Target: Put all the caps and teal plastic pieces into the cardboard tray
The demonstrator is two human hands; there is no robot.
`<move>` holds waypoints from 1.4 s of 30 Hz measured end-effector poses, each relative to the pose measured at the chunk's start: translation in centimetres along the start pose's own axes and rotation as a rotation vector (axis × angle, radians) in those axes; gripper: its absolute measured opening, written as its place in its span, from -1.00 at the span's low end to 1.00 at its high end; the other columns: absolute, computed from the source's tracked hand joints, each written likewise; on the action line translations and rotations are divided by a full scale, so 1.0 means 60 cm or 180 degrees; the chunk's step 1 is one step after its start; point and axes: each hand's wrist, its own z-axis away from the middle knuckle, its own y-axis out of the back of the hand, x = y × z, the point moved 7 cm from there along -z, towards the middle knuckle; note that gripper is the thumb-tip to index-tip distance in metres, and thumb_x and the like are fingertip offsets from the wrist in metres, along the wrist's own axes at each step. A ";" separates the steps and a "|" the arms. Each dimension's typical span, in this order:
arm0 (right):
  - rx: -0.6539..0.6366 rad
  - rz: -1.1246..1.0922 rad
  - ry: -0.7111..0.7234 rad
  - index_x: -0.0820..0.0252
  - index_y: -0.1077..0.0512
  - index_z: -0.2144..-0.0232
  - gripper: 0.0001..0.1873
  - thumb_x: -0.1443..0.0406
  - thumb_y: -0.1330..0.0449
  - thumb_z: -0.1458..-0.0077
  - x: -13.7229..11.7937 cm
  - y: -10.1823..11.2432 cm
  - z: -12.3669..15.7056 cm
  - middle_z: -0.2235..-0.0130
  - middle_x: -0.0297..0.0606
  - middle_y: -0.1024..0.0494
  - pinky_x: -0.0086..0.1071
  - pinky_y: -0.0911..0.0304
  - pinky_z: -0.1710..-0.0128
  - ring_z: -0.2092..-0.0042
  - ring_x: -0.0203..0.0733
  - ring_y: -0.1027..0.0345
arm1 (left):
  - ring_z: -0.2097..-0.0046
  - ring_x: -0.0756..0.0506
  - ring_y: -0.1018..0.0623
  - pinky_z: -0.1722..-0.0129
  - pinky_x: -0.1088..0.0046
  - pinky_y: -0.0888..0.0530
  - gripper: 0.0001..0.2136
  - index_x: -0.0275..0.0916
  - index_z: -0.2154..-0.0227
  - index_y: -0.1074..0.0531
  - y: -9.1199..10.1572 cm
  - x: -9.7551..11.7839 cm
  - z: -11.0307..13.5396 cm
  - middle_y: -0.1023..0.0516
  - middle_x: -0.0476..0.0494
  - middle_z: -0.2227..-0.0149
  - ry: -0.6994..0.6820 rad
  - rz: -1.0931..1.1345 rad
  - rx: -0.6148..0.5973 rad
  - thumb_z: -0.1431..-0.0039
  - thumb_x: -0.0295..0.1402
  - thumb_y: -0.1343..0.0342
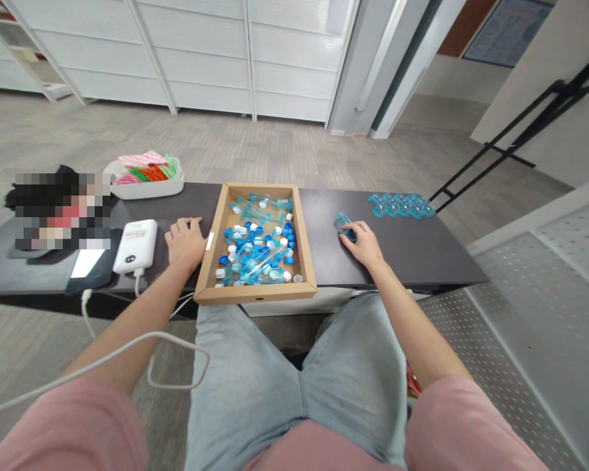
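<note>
A shallow cardboard tray (pixel 211 261) sits on the dark table (pixel 402 255) in front of me, filled with several clear blue tubes and small blue and white caps (pixel 255 245). My left hand (pixel 185 241) rests on the table just left of the tray, fingers loosely curled, nothing visible in it. My right hand (pixel 362 243) lies to the right of the tray, its fingers closed on a clear blue tube piece (pixel 343 224) lying on the table. A row of finished blue pieces (pixel 401 204) lies further right at the table's far edge.
A white power bank (pixel 135 246) with a white cable lies left of my left hand. A white basket (pixel 147 175) of red, green and pink items stands at the back left. A black stand (pixel 510 147) leans at the right wall.
</note>
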 end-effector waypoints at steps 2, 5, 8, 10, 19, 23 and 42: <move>0.0080 -0.0246 -0.0083 0.07 -0.70 0.07 -0.69 0.10 -0.29 -0.27 -0.011 -0.004 0.002 -0.06 0.02 -0.73 0.12 -0.54 -0.26 -0.10 0.21 -0.63 | -0.45 -0.61 -0.34 -0.45 -0.17 -0.30 -0.31 -0.42 -0.57 -0.38 0.000 0.000 0.000 -0.32 -0.71 -0.47 -0.0003 0.0000 0.0015 -0.55 -0.15 0.10; 0.0315 -0.0699 -0.0323 0.08 -0.69 0.04 -0.63 0.01 -0.28 -0.29 -0.039 -0.009 -0.002 0.01 -0.02 -0.78 0.06 -0.55 -0.15 0.02 0.15 -0.62 | -0.45 -0.61 -0.34 -0.44 -0.16 -0.31 -0.32 -0.43 -0.56 -0.38 -0.002 0.000 -0.001 -0.31 -0.72 -0.47 -0.0011 -0.0002 0.0029 -0.54 -0.19 0.11; 0.0410 -0.1098 -0.0208 0.09 -0.69 -0.03 -0.56 -0.05 -0.29 -0.35 -0.108 -0.021 -0.018 0.04 -0.09 -0.79 -0.02 -0.54 -0.09 0.08 0.08 -0.60 | -0.44 -0.61 -0.34 -0.43 -0.16 -0.31 -0.32 -0.43 -0.57 -0.37 -0.004 0.000 -0.001 -0.32 -0.71 -0.47 -0.0027 -0.0046 0.0069 -0.53 -0.22 0.13; 0.0265 -0.1275 0.0112 0.08 -0.69 -0.09 -0.57 -0.04 -0.30 -0.40 -0.176 -0.038 -0.034 -0.01 -0.11 -0.79 -0.05 -0.54 -0.10 0.05 0.06 -0.61 | -0.44 -0.60 -0.35 -0.42 -0.16 -0.32 -0.33 -0.42 -0.56 -0.37 -0.002 0.000 0.000 -0.33 -0.70 -0.47 -0.0022 -0.0061 0.0090 -0.53 -0.23 0.14; -0.1523 -0.1473 0.2021 0.02 -0.60 -0.33 -0.52 0.17 -0.43 -0.43 -0.430 -0.168 -0.061 -0.33 -0.13 -0.71 0.05 -0.43 -0.46 -0.37 0.10 -0.58 | -0.45 -0.62 -0.33 -0.44 -0.18 -0.30 -0.33 -0.44 -0.58 -0.35 0.006 0.006 0.006 -0.30 -0.65 -0.48 0.0008 -0.0029 -0.0038 -0.56 -0.20 0.10; -0.1337 -0.1715 0.2144 0.00 -0.56 -0.38 -0.52 0.11 -0.35 -0.51 -0.387 -0.147 -0.071 -0.32 -0.11 -0.71 0.08 -0.46 -0.44 -0.33 0.09 -0.60 | -0.44 -0.60 -0.34 -0.44 -0.18 -0.30 -0.33 -0.42 -0.59 -0.35 0.008 0.007 0.007 -0.30 -0.64 -0.48 0.0019 -0.0076 -0.0034 -0.58 -0.20 0.12; 0.0373 0.1124 -0.0970 0.12 -0.65 -0.13 -0.62 0.08 -0.27 -0.43 0.176 0.060 -0.095 -0.57 0.14 -0.43 0.38 -0.13 -0.54 -0.57 0.35 -0.17 | -0.47 -0.68 -0.29 -0.49 -0.25 -0.28 -0.29 -0.49 -0.59 -0.26 0.003 0.003 0.007 -0.21 -0.72 -0.45 0.0009 -0.0320 -0.0243 -0.62 -0.20 0.38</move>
